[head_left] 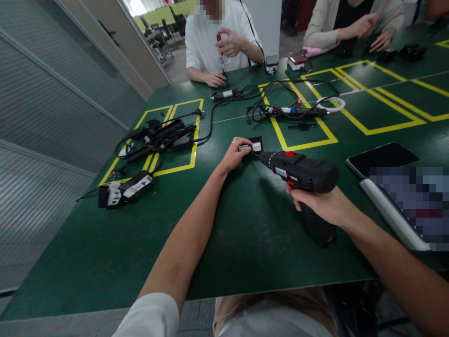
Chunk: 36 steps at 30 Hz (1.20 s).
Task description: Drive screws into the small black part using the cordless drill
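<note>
My right hand (321, 203) is wrapped round the handle of a black and red cordless drill (301, 171), which points left. The thin bit of the drill reaches to a small black piece with a white label (257, 146) lying on the green table (245, 243). My left hand (236, 153) has its fingers closed on this piece from the left, holding it down against the tabletop. Whether the bit's tip touches the piece cannot be made out, as my fingers are close around it.
Left lies a heap of black cabled devices (164, 135), with labelled black pieces (128, 187) nearer me. Ahead are a corded pen-shaped tool (294, 111) and cables. Right are a phone (382, 159) and a propped screen (396, 215). Across the table, one person (224, 42) holds a red-handled screwdriver; another sits beside.
</note>
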Tool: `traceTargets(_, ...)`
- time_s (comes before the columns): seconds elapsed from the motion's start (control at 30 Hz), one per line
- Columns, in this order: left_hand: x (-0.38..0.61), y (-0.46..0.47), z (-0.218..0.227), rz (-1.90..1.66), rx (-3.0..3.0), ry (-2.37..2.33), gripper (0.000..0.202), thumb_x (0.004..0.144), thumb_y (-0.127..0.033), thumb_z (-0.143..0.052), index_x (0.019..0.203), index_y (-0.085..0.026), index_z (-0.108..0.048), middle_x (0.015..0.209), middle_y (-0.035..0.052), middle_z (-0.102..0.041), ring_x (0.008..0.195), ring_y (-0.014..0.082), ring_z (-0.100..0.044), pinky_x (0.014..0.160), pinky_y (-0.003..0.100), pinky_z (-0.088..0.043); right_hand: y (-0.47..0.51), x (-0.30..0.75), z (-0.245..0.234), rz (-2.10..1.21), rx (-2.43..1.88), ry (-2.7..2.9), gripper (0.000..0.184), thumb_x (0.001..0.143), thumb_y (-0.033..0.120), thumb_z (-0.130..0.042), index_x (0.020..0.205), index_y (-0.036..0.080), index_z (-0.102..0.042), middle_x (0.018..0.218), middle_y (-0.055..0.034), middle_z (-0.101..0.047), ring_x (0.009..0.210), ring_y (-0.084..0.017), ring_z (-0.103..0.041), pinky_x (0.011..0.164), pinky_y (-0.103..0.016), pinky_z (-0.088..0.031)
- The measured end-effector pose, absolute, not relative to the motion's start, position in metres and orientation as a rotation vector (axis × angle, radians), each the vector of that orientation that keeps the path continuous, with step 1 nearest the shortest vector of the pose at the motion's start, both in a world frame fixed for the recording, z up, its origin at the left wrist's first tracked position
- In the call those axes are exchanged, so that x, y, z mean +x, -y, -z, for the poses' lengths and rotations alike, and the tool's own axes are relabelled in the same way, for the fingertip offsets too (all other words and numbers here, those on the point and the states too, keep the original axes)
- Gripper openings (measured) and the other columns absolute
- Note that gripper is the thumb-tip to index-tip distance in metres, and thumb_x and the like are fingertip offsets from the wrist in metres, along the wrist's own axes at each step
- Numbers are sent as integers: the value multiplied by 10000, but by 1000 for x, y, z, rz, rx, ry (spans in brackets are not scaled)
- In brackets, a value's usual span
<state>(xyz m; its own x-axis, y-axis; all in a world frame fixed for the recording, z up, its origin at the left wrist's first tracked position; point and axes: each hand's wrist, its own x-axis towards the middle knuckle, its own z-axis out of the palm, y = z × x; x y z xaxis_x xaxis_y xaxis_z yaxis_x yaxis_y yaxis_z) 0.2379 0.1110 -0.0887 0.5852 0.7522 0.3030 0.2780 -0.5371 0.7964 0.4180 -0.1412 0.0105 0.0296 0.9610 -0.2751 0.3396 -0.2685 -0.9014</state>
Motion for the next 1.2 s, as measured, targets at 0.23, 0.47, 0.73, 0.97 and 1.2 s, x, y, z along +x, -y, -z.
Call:
traceTargets(0.23,239,-111,89,-836,2083,-831,189,802,-283,-588,965,-212,-650,1047,43,-520,1064,205,-506,1025,383,-371,141,419,-9,-1249,-1654,1311,82,793,260,-575,813,192,-617,626,-4,-625,611,-173,-602,636,-311,-460)
traceTargets(0.47,238,-109,87,-827,2088,-824,213,801,-307,-588,975,-205,-656,1023,43,-533,1051,200,-512,1005,365,-390,141,419,-10,-1248,-1673,1335,93,809,266,-558,814,187,-609,611,3,-608,612,-172,-594,666,-325,-455)
traceTargets(0.73,236,-111,87,-835,2123,-818,213,809,-314,-591,983,-211,-658,1041,45,-553,1060,206,-520,1004,370,-389,141,421,-7,-1217,-1670,1388,88,820,251,-549,820,192,-614,611,6,-616,644,-177,-615,689,-324,-463)
traceTargets(0.97,236,-111,88,-844,2110,-797,218,809,-315,-593,991,-216,-663,1053,48,-551,1059,203,-521,994,364,-397,142,420,-8,-1243,-1659,1355,96,815,264,-559,836,199,-626,629,4,-622,623,-172,-601,642,-314,-452)
traceTargets(1.2,237,-110,88,-835,2094,-820,210,810,-310,-593,986,-219,-661,1054,49,-545,1049,203,-520,979,365,-407,141,420,-8,-1249,-1654,1355,79,810,256,-562,826,201,-618,633,4,-622,621,-169,-593,646,-320,-448)
